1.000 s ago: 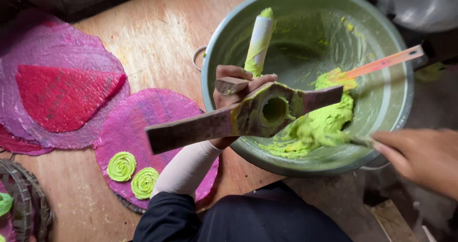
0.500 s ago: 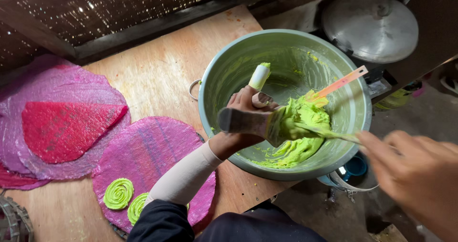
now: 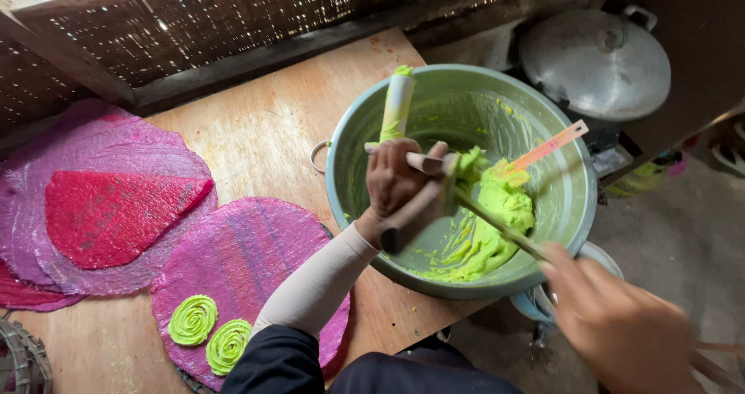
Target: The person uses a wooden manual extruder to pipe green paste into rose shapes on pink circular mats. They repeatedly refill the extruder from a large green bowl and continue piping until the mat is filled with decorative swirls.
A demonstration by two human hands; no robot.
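My left hand is shut on a flat wooden press, held tilted over a large grey-green metal bowl. Bright green dough lies in a heap in the bowl and sticks to the end of the press. My right hand, blurred at the lower right, grips a thin stick whose far end reaches the dough at the press. A white roller smeared with green and an orange spatula lean inside the bowl.
The bowl sits at the right edge of a wooden table. Round purple mats and a red one cover the left side; two green dough spirals lie on the nearest mat. A lidded metal pot stands beyond.
My left hand has turned the press from flat to nearly end-on and brought it nearer the dough. My right hand has drawn back down to the right with the stick. The view has widened.
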